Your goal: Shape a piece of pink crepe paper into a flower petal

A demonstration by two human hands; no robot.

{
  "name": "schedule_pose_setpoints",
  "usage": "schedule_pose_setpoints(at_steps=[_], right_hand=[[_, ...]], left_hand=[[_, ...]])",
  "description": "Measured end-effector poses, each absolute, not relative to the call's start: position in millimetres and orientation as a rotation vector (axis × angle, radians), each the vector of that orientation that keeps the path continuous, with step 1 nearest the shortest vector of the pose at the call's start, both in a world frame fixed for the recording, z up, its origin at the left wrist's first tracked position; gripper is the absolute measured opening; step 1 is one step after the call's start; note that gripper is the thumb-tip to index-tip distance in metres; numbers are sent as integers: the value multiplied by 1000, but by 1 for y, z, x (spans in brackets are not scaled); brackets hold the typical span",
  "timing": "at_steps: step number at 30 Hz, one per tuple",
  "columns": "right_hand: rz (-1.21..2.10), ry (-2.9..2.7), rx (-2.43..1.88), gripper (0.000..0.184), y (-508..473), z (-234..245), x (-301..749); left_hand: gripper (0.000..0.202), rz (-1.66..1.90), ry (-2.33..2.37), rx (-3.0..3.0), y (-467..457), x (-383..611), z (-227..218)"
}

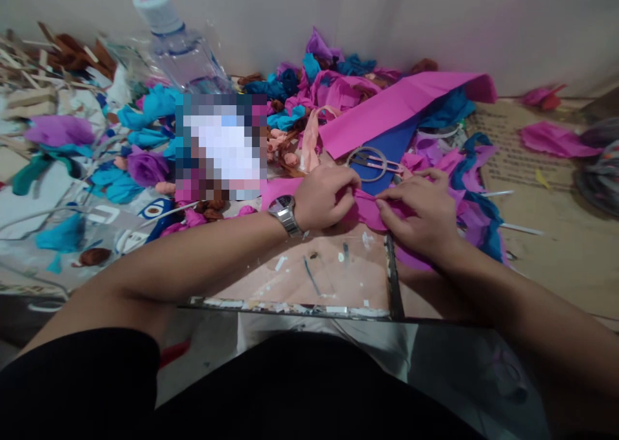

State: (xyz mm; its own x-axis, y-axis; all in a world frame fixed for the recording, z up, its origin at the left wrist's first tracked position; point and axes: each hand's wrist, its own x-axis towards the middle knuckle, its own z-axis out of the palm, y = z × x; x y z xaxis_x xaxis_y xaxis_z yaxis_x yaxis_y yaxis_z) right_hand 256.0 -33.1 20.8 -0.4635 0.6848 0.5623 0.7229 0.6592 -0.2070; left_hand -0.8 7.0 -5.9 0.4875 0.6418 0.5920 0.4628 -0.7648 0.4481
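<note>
1. Crepe heap (300,98) crowds in just beyond my fingers (348,183); a loose scrap could get caught in the fold.
2. My left hand (322,198) and right hand (420,217) pinch the pink paper strip (367,209) between them; a hard pull may tear it.
3. Scissors (372,162) lie just beyond my fingertips, where they could snag the paper.

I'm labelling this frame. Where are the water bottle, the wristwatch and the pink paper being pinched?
water bottle (186,59), head view, on the clear body below the cap.
wristwatch (282,206), head view, on the dial.
pink paper (367,214), head view, on the exposed middle stretch.
</note>
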Motion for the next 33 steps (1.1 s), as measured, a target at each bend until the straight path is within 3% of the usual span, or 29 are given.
schedule_pose_setpoints(at_steps=[9,15,27,33], right_hand=[[-95,-2304,-1027,17,-37,21,252],[-86,-2315,-959,12,-39,23,251],[-87,-2323,-881,11,-39,24,253],[-90,-2331,-976,13,-40,25,254]], left_hand=[[22,949,721,2725,-3,4,-9],[28,1035,805,2566,-6,3,-7],[23,853,816,2340,-10,4,3],[41,853,818,2348,-11,6,8]])
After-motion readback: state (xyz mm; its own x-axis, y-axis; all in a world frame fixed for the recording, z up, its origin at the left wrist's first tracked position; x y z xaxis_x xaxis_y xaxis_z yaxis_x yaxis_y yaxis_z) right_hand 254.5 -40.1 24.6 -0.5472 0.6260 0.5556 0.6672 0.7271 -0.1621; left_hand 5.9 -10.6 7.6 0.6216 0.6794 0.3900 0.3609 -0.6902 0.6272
